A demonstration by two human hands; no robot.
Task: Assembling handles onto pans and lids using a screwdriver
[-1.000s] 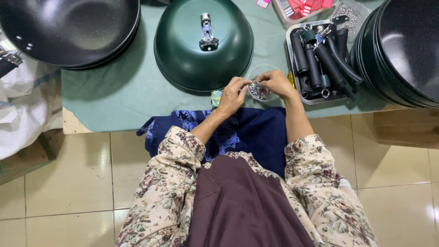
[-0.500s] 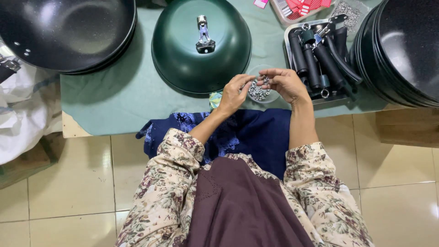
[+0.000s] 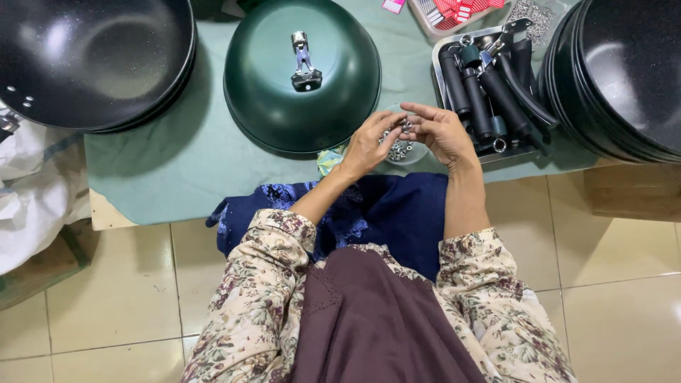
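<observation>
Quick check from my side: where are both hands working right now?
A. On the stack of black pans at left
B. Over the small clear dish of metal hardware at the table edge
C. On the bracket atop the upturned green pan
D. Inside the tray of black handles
B: the left hand and right hand meet fingertip to fingertip over the small clear dish of metal hardware, just in front of the green pan and beside the tray of black handles.

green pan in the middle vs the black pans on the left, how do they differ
The green pan lies upside down, domed base up, with a metal bracket showing; the black pans sit open side up. The green pan looks single; the black pans are stacked. Both are round and rest on the green cloth.
</observation>
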